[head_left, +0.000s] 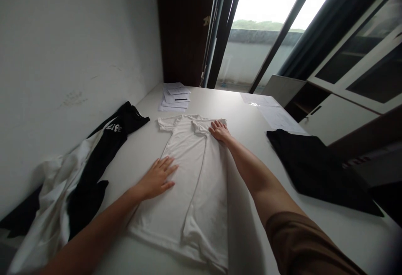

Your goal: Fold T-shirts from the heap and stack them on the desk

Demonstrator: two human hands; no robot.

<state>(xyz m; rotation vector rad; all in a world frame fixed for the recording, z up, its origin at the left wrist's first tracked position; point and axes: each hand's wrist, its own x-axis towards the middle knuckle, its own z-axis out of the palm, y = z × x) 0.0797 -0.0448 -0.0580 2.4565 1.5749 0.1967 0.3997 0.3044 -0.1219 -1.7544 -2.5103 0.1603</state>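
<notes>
A white T-shirt (185,174) lies spread on the white table, its right side folded over toward the middle so that one sleeve rests on the upper body. My left hand (158,178) lies flat on the shirt's left edge, fingers outstretched. Near the shoulder, at the folded sleeve, my right hand (219,131) rests on the cloth with its fingers extended. Neither hand grips the fabric.
Black and white garments (103,141) lie heaped along the wall at left. A folded black garment (320,166) lies at right. Paper sheets (174,98) are stacked at the table's far left, with more sheets (276,114) at far right. Beyond stand a glass door and a cabinet (342,114).
</notes>
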